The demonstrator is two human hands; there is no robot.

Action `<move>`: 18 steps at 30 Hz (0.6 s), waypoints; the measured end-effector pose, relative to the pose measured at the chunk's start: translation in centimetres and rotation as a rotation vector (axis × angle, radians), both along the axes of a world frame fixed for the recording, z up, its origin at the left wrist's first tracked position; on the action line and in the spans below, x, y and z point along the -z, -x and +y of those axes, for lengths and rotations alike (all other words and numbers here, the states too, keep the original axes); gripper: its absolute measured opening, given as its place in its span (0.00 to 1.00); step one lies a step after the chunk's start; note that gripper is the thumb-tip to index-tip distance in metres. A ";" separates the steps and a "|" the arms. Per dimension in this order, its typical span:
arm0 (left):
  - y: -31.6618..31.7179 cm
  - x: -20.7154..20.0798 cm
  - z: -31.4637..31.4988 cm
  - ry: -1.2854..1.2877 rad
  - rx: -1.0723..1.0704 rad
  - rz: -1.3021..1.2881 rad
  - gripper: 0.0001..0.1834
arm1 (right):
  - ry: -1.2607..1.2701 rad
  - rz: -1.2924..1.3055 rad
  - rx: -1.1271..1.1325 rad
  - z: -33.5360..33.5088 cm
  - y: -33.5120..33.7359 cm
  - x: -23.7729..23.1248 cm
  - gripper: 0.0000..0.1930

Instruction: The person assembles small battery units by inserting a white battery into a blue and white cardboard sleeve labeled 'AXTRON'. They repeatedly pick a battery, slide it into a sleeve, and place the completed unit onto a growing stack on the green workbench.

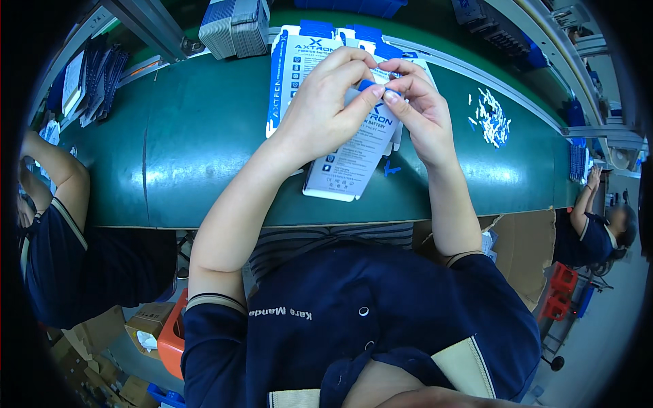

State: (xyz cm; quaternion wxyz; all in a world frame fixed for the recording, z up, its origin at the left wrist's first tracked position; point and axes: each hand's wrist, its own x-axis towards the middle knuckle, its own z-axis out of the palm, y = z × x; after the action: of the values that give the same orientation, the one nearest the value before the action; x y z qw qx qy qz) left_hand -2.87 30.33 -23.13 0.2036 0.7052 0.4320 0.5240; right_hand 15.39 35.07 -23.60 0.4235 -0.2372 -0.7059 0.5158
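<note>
Both of my hands pinch the blue top end of a thin white cardboard battery box (348, 165). The box hangs tilted over the green table, its printed face up and its lower end toward me. My left hand (326, 102) grips the upper left corner between thumb and fingers. At the upper right corner my right hand (423, 112) has its thumb and fingertips closed close to the left thumb. Behind them lie several more white and blue battery boxes (289, 78), partly covered by my hands. Near the held box's right edge lies a small blue scrap (391, 168).
A heap of small white and blue pieces (493, 124) lies on the green table (190, 149) at right. At the back stand a stack of flat cards (235, 30) and a blue tray (357, 5). Co-workers sit left (61, 238) and right (588, 234). A cardboard box (527, 248) stands below the edge.
</note>
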 end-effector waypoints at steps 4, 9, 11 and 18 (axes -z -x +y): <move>0.5 0.0 0.0 0.077 0.073 -0.019 0.10 | -0.041 -0.032 0.004 -0.2 0.0 0.0 0.05; 0.3 -0.3 0.0 0.075 0.081 -0.135 0.10 | -0.046 -0.075 0.000 -0.1 0.0 -0.1 0.07; 0.4 -0.5 0.0 0.087 0.096 -0.167 0.10 | -0.023 -0.084 -0.039 -0.1 -0.1 -0.3 0.08; 0.3 -0.6 -0.3 0.140 0.163 -0.237 0.11 | 0.169 -0.068 -0.217 0.0 -0.7 -1.2 0.09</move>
State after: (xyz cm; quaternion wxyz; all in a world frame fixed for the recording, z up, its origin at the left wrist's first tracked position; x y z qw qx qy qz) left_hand -3.14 30.03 -22.49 0.3435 0.6552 0.3818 0.5540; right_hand 16.14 35.05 -22.44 0.3196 -0.2119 -0.6954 0.6078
